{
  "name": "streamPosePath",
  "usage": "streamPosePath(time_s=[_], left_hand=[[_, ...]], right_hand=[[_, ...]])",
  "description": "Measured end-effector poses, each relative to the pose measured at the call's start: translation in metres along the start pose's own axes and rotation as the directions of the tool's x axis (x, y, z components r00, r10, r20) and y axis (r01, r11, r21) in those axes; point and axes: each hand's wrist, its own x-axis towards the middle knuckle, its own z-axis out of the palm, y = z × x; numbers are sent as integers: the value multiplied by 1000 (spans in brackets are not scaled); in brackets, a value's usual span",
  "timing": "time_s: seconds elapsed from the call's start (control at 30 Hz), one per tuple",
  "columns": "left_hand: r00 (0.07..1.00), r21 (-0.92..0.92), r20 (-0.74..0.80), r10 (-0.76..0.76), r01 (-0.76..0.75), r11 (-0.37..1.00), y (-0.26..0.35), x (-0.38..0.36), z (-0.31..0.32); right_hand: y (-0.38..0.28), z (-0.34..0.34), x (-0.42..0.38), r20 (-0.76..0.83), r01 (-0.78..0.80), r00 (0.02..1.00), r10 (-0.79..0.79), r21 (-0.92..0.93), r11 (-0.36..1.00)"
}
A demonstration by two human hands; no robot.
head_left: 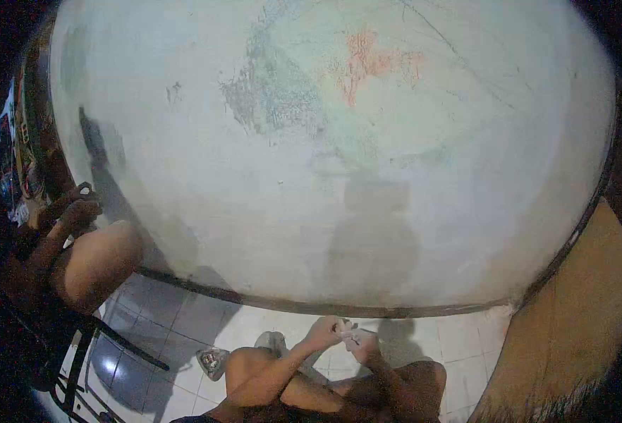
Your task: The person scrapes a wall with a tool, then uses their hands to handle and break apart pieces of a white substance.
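Observation:
My left hand [324,333] and my right hand [364,347] meet in front of my crossed legs, above the white tiled floor. Both have their fingers closed around a small whitish thing [348,330] between them. It is too small and blurred for me to name. Left of my hands, a greyish-white rounded object [271,341] shows behind my left knee. Farther left, a small triangular dish [213,362] with bits in it rests on the tiles.
A large pale wall [283,211] with grey and orange stains rises ahead. At the left sits another person, whose hands [78,211] are raised above a bent knee. A black-framed chair or rack [78,366] stands at lower left. A brown board [572,317] borders the right.

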Motion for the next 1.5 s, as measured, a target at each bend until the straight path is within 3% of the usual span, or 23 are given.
streamPosePath(time_s=[0.13, 0.23, 0.3, 0.33, 0.4, 0.43, 0.57, 0.63, 0.67, 0.73, 0.77, 0.8, 0.83, 0.87, 0.9, 0.93, 1.03, 1.17, 1.27, 1.33, 1.37, 1.43, 1.5], left_hand=[[987, -24, 1, 163, -163, 986, -15, 0, 2], [994, -132, -56, 90, -97, 986, -7, -2, 0], [997, -257, 62, -45, 60, 964, 8, -3, -7], [997, -258, 58, -43, 57, 965, 7, -1, -5], [1000, -236, 3, 22, -21, 972, -4, 2, 0], [998, -248, 14, 69, -63, 967, -2, 2, -3], [993, -198, 70, 96, -80, 977, -40, 10, 11], [994, -74, 80, 77, -71, 995, -30, 9, 7], [994, -72, 78, 79, -73, 995, -19, 4, 1], [919, 86, -32, 393, -389, 917, 0, -3, -8], [919, 85, -34, 393, -389, 917, -15, 2, -2], [964, 8, -74, 256, -257, 966, -43, 10, 10], [988, -74, -102, 112, -120, 990, -61, 16, 17], [988, -75, -104, 111, -119, 990, -58, 16, 14], [995, -68, -73, 73, -78, 995, -55, 15, 9], [998, -59, -41, 38, -40, 997, -48, 13, 4], [999, -118, 9, -38, 38, 992, -24, 7, -9], [992, -86, 127, 0, 11, 996, -48, 13, 0], [994, -313, 102, 25, 8, 950, -46, 11, 7], [984, -279, 168, 65, -16, 960, -33, 7, -1], [984, -280, 168, 65, -16, 960, -37, 8, 1], [942, -85, 290, -171, 204, 975, -38, 11, 1], [946, -169, 286, -156, 210, 963, -28, 5, 1]], right_hand=[[-6, -6, -2, 141, -202, 969, 205, -37, 979], [-5, -1, -2, 85, -194, 979, 187, 87, 977], [-22, -10, 2, 61, 14, 998, -25, 176, 984], [-18, -8, 2, 62, 18, 998, -29, 175, 984], [11, 5, -4, 194, -298, 950, 245, 328, 897], [50, 13, -9, 123, 27, 992, -38, 94, 995], [85, 23, -12, 187, 51, 976, -111, 297, 954], [90, 30, -22, 230, -142, 971, 62, 350, 926], [83, 29, -20, 229, -139, 972, 59, 350, 926], [56, 24, -15, 225, -190, 968, 110, 375, 907], [33, 20, -8, 226, -190, 968, 110, 373, 908], [4, 14, 1, 294, -499, 855, 426, 686, 529], [-19, 8, 6, 473, -580, 631, 615, 814, -30], [-37, 0, 6, 474, -582, 630, 614, 813, -30], [-52, -7, 5, 186, -404, 898, 399, 705, 582], [-60, -10, 3, 37, 1, 999, -14, 345, 939], [-34, -1, 2, 31, 49, 998, -56, 185, 981], [-33, -4, 1, 13, 102, 994, -106, 180, 978], [-30, -7, -1, 90, 112, 989, -113, 15, 994], [-46, -11, 6, 52, 392, 920, -388, -121, 912], [-33, -6, 1, 53, 391, 920, -388, -121, 912], [-11, 8, -5, -77, 188, 980, -186, 24, 982], [-10, 3, -9, -30, 123, 992, -123, 25, 992]])
